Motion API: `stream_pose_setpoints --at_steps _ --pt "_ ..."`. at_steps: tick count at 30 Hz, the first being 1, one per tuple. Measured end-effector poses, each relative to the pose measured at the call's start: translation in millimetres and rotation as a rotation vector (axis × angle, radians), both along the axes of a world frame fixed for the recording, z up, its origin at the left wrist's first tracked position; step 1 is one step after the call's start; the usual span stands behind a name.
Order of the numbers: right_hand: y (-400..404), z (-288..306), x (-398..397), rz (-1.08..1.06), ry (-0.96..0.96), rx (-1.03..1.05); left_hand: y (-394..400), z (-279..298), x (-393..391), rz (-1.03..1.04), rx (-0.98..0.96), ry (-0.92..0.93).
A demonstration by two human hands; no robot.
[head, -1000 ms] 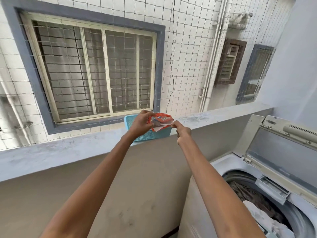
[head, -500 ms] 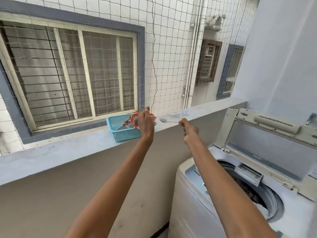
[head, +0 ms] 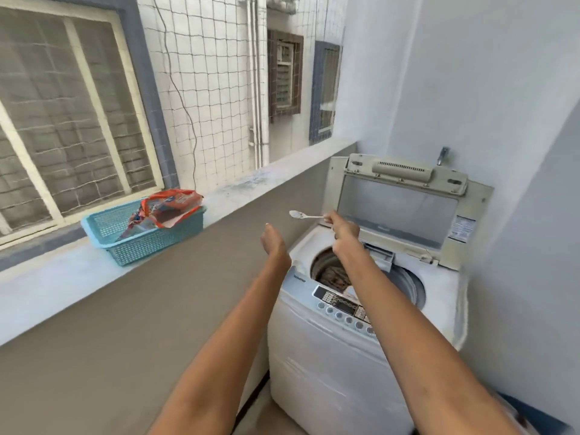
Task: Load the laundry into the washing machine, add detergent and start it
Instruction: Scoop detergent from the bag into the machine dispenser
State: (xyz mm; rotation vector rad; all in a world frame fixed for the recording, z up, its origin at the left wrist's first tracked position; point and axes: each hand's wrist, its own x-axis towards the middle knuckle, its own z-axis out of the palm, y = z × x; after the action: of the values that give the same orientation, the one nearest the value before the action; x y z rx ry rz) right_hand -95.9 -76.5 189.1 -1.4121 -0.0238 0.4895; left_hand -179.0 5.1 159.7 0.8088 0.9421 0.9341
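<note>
At the centre of the frame we see the right hand pinching the thin handle of a metal spoon, its small oval bowl pointing left, held above the round drum mouth of the white top-loading washing machine, whose flat lid stands upright. Just left of it, the left hand hangs in the air with fingers loosely relaxed, holding nothing. At the left of the frame, a crinkled orange detergent packet lies in a blue perforated plastic basket on the rough concrete ledge, and dark laundry shows inside the drum.
</note>
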Motion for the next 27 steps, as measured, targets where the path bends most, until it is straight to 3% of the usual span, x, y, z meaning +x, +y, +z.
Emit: stream_pose_setpoints --at_steps 4,23,27 --pt "-15 -23 28 -0.111 0.047 -0.017 -8 -25 47 -0.115 -0.094 0.02" --pt "-39 -158 232 -0.309 0.168 -0.147 -2 -153 264 -0.588 -0.087 0.296" --pt "-41 -193 266 -0.403 0.193 -0.16 -3 -179 297 -0.688 0.1 0.39"
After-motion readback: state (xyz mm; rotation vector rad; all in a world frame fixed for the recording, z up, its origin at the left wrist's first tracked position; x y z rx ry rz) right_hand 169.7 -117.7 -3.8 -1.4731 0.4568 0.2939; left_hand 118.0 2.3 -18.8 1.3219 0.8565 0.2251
